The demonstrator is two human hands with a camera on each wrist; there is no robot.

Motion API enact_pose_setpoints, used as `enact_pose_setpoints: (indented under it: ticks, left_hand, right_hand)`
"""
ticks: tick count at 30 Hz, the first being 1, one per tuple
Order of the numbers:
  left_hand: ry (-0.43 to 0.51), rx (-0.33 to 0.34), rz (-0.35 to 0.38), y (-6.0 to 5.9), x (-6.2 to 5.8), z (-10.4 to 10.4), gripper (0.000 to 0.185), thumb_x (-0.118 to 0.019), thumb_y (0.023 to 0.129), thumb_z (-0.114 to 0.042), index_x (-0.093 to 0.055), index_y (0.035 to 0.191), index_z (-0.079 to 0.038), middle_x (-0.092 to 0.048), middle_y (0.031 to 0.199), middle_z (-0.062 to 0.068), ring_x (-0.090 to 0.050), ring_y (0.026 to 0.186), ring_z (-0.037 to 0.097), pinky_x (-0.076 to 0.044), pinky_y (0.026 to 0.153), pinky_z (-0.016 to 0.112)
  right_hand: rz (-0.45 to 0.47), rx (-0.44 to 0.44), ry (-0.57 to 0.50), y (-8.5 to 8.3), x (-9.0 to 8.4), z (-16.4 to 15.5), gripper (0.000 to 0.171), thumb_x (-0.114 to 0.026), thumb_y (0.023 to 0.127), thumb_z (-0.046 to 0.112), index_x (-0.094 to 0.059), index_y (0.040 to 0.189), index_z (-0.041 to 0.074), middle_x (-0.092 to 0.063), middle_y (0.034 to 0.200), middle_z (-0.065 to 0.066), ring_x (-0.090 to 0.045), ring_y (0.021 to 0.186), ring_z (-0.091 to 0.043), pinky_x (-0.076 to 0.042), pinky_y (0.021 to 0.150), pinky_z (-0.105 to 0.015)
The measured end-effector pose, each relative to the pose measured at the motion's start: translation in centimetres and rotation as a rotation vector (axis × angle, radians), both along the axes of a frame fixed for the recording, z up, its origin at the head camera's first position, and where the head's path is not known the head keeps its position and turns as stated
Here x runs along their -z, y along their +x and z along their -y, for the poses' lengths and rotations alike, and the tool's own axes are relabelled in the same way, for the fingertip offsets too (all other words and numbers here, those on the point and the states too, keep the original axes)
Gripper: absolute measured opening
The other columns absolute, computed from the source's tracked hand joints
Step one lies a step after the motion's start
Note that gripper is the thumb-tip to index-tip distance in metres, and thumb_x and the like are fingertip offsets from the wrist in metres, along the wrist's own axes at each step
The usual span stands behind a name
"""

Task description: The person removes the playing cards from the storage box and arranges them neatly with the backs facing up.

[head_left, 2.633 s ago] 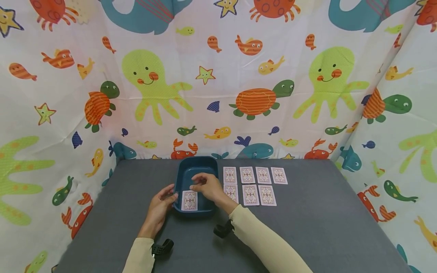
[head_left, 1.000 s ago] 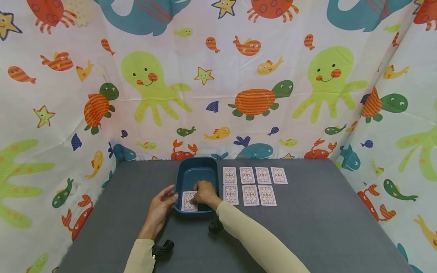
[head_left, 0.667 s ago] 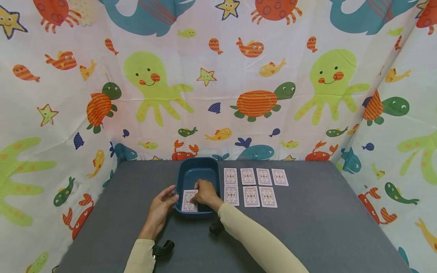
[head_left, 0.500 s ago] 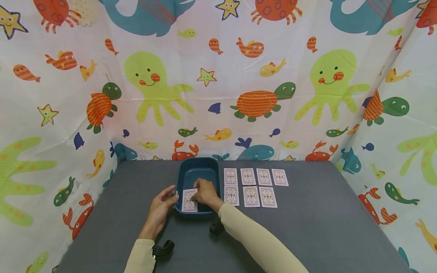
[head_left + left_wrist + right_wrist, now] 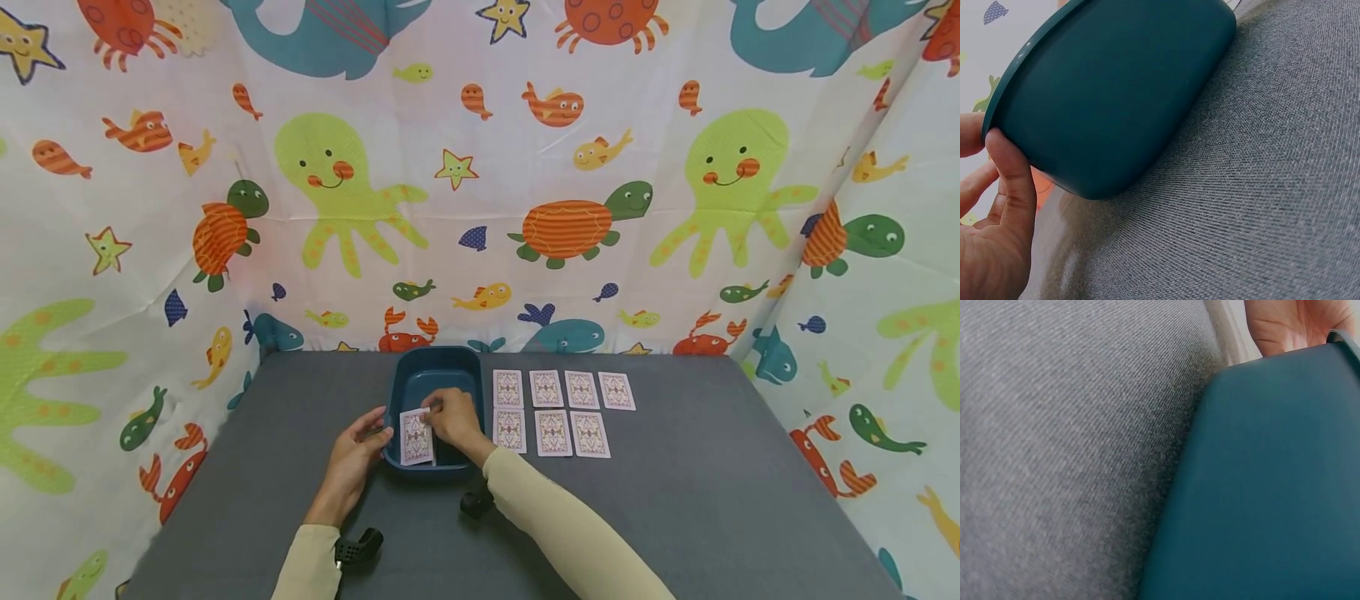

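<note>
A dark teal tray (image 5: 442, 362) stands on the grey table, with face-down patterned playing cards in its near left part. My left hand (image 5: 354, 454) holds the tray's left rim, thumb outside against the wall (image 5: 1104, 94) in the left wrist view. Inside the tray, my right hand (image 5: 456, 419) pinches a playing card (image 5: 415, 437) by its upper right corner. That card sits slightly askew, and the edge of another card shows under its lower right side. In the right wrist view only the tray's outer wall (image 5: 1266, 475) and part of a hand appear; the pinch is hidden there.
To the right of the tray, several face-down cards (image 5: 552, 432) lie in two rows on the table (image 5: 675, 500). A curtain (image 5: 480, 233) printed with sea animals encloses the back and sides. A dark wrist camera (image 5: 360, 547) is strapped to the left wrist.
My right hand came down onto the cards in the tray, then took the top card's corner and shifted it slightly away from me, uncovering another card's edge. My left hand has stayed on the rim.
</note>
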State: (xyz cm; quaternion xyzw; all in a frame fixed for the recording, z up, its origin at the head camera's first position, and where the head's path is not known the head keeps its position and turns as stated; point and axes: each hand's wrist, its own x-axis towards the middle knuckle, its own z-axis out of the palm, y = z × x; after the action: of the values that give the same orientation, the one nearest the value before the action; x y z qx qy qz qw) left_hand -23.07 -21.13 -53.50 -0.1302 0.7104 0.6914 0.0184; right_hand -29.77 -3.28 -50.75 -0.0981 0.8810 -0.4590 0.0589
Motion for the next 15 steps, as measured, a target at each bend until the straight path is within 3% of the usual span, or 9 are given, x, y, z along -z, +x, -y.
enact_pose_setpoints:
  ticks: [15]
  left_hand:
    - [-0.007, -0.007, -0.019, -0.03, -0.23, -0.09, 0.049, -0.064, 0.095, -0.020, -0.050, 0.142, -0.016, -0.045, 0.139, 0.012, -0.045, 0.118, 0.025, -0.042, 0.087, 0.032]
  right_hand:
    - [-0.073, 0.119, -0.044, -0.04, -0.29, 0.02, 0.013, -0.073, 0.089, 0.022, -0.072, 0.098, 0.013, -0.067, 0.078, 0.000, -0.057, 0.064, -0.010, -0.047, 0.056, -0.023]
